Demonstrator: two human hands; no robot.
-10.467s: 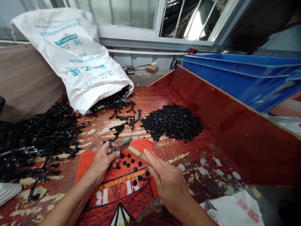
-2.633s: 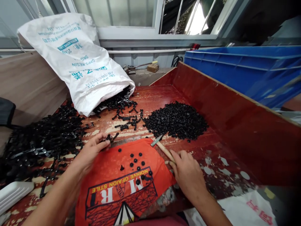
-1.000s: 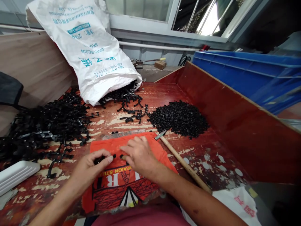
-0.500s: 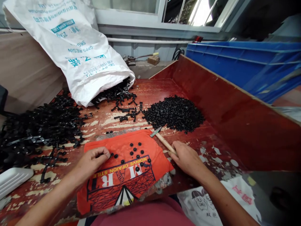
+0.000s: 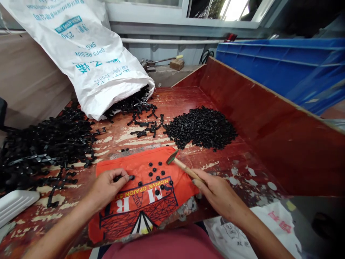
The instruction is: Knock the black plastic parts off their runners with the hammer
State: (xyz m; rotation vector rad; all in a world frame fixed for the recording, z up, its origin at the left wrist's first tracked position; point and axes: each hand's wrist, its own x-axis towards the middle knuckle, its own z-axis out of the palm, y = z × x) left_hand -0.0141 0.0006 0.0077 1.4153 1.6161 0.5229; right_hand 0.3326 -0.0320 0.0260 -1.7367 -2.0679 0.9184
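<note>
In the head view your right hand is closed around the wooden handle of a small hammer, just off the right edge of the orange cloth. The hammer's long axis runs from your fist up and to the left, its dark head raised above the cloth's upper right corner; the handle's lower end is hidden inside your grip. Your left hand rests on the cloth's left part, thumb and forefinger pinching a small black part against it; the part's shape is too small to make out. Loose black buttons lie on the cloth between your hands.
</note>
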